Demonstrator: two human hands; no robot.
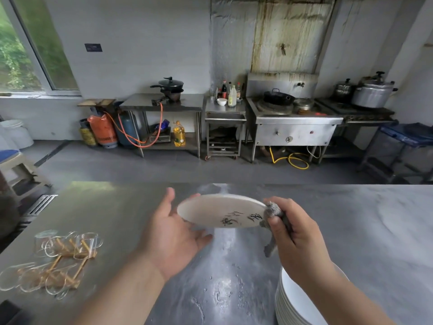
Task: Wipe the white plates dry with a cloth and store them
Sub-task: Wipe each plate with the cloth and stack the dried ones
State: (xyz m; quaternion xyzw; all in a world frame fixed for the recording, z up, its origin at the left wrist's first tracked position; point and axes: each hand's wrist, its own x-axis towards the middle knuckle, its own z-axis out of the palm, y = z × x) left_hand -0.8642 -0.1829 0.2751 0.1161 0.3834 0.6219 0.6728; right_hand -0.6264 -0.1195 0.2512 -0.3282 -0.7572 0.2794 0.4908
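Two hands are holding one white plate (218,211) in the air above a steel counter (375,231), roughly midway along its near half. On the counter to the left, several clear glasses (58,242) are lying on their sides over a folding wooden rack (70,261), well apart from the plate. Water drops (220,294) are beading on the bare metal below the plate. At the lower right a stack of white plates (295,301) is sitting at the counter's near edge, and the right forearm is crossing over it, hiding part of its top.

The left hand (173,238) is lying palm up with fingers straight and thumb raised, its fingers touching the plate's left rim. The right hand (295,233) is curling round a grey cloth (273,211) and pinching the plate's right rim through it, with the cloth's tail hanging below the fist.

The plate is tilting with its far rim raised, so the broad side bearing black brush marks is facing the person. Seen this way, its long axis is running left to right between the hands. Whether that side is the top or the underside cannot be told.
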